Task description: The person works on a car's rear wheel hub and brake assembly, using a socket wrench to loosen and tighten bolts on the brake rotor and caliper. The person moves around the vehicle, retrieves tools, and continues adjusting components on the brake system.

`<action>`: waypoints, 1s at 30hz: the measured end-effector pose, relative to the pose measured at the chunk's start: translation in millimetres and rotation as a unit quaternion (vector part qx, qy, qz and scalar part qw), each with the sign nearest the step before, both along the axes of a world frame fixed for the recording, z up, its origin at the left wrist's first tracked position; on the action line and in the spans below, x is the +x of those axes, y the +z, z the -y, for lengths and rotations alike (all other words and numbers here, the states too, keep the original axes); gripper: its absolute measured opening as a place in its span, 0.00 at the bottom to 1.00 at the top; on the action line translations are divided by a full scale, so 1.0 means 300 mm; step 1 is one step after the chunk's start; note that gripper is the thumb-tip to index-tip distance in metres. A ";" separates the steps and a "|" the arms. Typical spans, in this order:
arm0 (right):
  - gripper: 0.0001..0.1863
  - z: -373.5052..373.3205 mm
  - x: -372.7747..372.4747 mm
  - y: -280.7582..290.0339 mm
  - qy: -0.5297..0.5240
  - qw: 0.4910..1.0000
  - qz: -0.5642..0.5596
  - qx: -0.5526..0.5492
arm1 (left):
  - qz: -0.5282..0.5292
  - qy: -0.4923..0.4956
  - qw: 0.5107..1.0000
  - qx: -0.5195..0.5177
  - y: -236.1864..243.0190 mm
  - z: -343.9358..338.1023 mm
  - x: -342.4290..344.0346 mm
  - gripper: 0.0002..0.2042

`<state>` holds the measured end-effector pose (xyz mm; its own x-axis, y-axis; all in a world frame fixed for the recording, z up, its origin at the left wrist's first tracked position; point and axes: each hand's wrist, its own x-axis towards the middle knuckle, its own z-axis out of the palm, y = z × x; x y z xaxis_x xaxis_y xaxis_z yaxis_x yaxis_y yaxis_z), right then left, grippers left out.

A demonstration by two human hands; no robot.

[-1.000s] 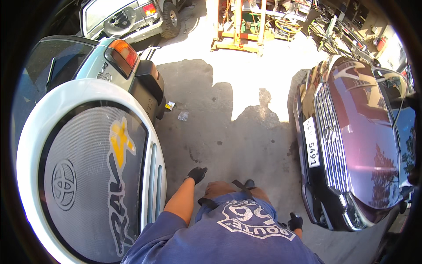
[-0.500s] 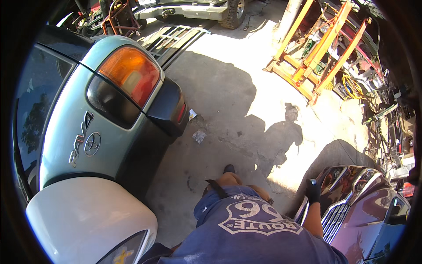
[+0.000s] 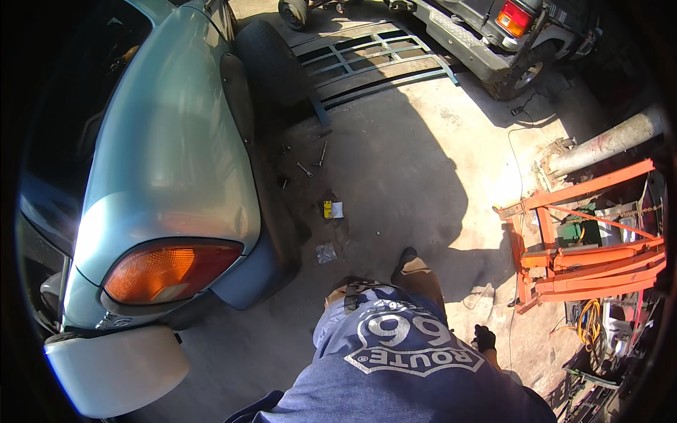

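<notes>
Head view: the gloved right hand [image 3: 484,339] hangs low on the right, its fingers seeming partly curled; whether it holds anything I cannot tell. The left hand is out of view, so its state cannot be told. Nearest the right hand is the orange frame [image 3: 564,261], farther right and apart from it. On the left stands the car [image 3: 162,162]; by its right side lie the bag [image 3: 326,253], the packet [image 3: 328,209] beyond and the spanners [image 3: 305,170] farther off. Good footing probably means setting each shoe [image 3: 407,254] clear of these, the right arm held off the frame
</notes>
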<state>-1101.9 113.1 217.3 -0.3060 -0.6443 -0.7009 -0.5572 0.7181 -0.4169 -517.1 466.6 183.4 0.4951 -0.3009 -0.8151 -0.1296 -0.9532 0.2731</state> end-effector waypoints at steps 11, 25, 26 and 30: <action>0.16 1.958 1.383 0.257 0.263 0.937 0.116 -0.196 | -0.121 0.121 0.978 0.120 0.030 0.451 -0.400 0.21; 0.26 1.624 3.078 -0.090 0.814 0.519 0.210 -0.157 | 0.303 0.143 0.929 -0.154 -0.277 1.472 1.156 0.21; 0.26 1.580 3.142 -0.166 0.826 0.485 0.236 -0.160 | 0.366 0.205 0.881 -0.219 -0.313 1.484 1.268 0.20; 0.27 1.436 3.434 -0.493 0.871 0.412 0.245 -0.107 | 0.426 0.051 0.900 0.076 -0.536 1.360 1.652 0.25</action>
